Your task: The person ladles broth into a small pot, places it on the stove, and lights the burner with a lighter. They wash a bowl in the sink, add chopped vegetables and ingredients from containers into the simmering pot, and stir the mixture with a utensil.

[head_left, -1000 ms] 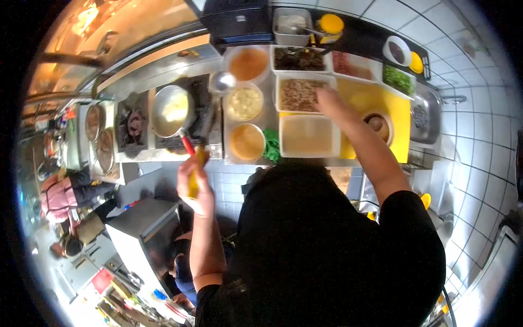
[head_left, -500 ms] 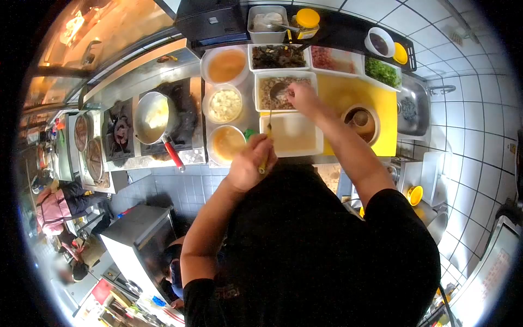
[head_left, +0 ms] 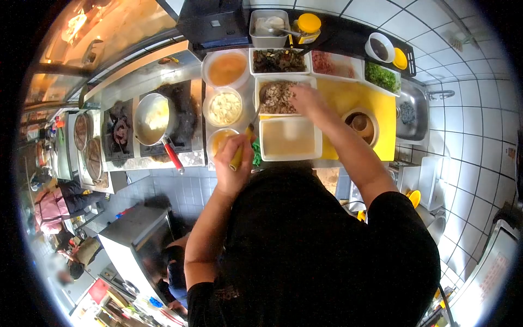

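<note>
My left hand [head_left: 233,158] is closed around the yellow handle of a ladle [head_left: 250,128], beside a bowl of orange-yellow liquid [head_left: 216,143]. The ladle's shaft slants up to the left side of a white tub [head_left: 313,82] of chopped brown pieces [head_left: 279,98], and its bowl is hard to make out there. Over the right side of that tub is my right hand [head_left: 308,102], its fingers drawn together at the pieces; whatever they hold is hidden. Just in front stands a white tub of pale cloudy liquid [head_left: 291,137].
At left, a red-handled pan [head_left: 156,122] with pale yellow contents sits on the stove [head_left: 185,117]. Around the tubs are pale cubes [head_left: 224,108], dark strips [head_left: 279,60], pink pieces [head_left: 329,64] and chopped greens [head_left: 381,75]. A round pot [head_left: 371,121] stands on the yellow board [head_left: 387,133].
My left hand has moved left and slightly down with the ladle, whose bowl has shifted to the tub's left side. My right hand has moved slightly right and down, still over the same tub.
</note>
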Available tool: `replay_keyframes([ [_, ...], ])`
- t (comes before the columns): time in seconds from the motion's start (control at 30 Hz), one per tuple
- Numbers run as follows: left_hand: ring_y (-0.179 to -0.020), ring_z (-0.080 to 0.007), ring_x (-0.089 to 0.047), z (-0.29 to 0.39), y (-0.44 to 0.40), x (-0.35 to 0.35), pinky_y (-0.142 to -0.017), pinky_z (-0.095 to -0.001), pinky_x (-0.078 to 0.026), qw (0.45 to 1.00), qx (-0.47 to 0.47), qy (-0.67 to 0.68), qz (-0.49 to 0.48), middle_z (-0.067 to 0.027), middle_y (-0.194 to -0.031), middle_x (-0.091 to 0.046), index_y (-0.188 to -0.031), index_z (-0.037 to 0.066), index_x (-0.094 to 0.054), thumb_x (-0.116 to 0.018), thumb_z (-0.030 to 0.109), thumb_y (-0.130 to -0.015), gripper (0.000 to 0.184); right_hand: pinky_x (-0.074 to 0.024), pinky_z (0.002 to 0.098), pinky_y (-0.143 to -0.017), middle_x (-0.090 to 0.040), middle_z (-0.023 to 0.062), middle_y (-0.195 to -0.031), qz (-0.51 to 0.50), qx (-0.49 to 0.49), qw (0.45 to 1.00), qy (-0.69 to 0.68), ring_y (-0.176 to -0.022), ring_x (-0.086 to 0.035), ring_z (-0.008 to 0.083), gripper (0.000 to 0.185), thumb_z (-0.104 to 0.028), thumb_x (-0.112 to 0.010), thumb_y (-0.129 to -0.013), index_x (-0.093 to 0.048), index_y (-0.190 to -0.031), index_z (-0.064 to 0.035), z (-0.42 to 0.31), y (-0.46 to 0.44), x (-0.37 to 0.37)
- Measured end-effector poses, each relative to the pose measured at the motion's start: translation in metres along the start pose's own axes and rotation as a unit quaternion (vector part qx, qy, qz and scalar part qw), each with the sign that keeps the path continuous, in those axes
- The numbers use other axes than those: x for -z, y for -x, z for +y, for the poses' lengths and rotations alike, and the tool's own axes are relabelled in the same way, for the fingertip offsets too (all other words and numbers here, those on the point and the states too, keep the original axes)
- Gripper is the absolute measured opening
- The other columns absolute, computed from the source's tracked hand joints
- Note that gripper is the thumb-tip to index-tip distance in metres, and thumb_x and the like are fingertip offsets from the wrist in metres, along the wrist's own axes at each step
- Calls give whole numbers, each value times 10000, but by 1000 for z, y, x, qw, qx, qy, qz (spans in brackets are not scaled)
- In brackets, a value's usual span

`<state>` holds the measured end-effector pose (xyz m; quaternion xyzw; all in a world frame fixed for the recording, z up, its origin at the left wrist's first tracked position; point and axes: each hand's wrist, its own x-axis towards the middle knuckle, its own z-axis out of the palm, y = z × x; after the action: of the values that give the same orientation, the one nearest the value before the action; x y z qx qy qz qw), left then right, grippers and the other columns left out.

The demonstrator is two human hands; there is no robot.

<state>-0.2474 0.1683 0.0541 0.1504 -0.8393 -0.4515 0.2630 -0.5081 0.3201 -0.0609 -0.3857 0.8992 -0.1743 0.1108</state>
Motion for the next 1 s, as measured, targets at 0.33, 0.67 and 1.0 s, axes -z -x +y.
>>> replay_keyframes([
  [0.33, -922, -337, -688, 13, -1, 7, -812, -387, -545, 998, -37, 14, -54, -185, -1028, -684, -1056, 2, -651, -679, -79, -799, 271, -521, 462, -864, -688, 193, -1057, 24, -67, 995, -74, -994, -650, 382, 374, -340, -686, -862, -684, -1106, -56, -34, -11, 6],
  [0.67, -951, -292, -724, -12, 12, 14, -847, -352, -588, 939, 195, 268, 93, -128, -1034, -682, -1071, -44, -615, -573, -11, -978, 107, -543, 461, -818, -695, 151, -1070, 84, -43, 995, -37, -966, -664, 365, 227, -139, -629, -883, -685, -1096, -86, -14, 1, 16],
  [1.0, -926, -265, -728, -7, 15, 22, -807, -324, -561, 977, 105, 174, 61, -140, -1014, -699, -1053, -6, -627, -615, -43, -931, 129, -541, 463, -815, -682, 168, -1069, 69, -41, 995, -53, -956, -660, 379, 318, -298, -662, -894, -673, -1115, -70, -48, -12, 25],
])
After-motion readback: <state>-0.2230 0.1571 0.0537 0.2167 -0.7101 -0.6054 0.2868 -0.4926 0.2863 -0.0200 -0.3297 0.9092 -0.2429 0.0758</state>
